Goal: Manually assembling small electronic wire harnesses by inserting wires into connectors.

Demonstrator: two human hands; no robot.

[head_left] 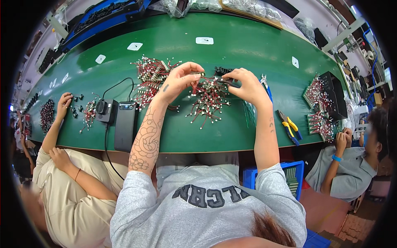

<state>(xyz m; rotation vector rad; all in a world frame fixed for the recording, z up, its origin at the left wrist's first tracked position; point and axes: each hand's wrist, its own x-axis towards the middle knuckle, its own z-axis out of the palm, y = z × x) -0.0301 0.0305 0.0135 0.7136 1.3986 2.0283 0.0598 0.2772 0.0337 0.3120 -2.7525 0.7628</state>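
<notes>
My left hand (182,82) is closed, its thumb and forefinger pinching a small green circuit board (202,74) with red wires hanging below. To its right, my right hand (247,86) closes its fingertips on a small dark piece (227,81) whose exact kind I cannot make out. Both hands are raised over a pile of wired boards (209,101) with red leads and white connectors. A larger bundle of such wired boards (151,76) lies left of my left hand. Small black parts (223,70) sit just beyond my fingers.
Yellow-and-blue pliers (289,127) and blue-handled cutters (266,86) lie to the right. A dark power bank (125,126) stands left, beside a black device (106,110) with a cable. People work on both sides; a black box (334,95) and a blue crate (250,177) are on the right.
</notes>
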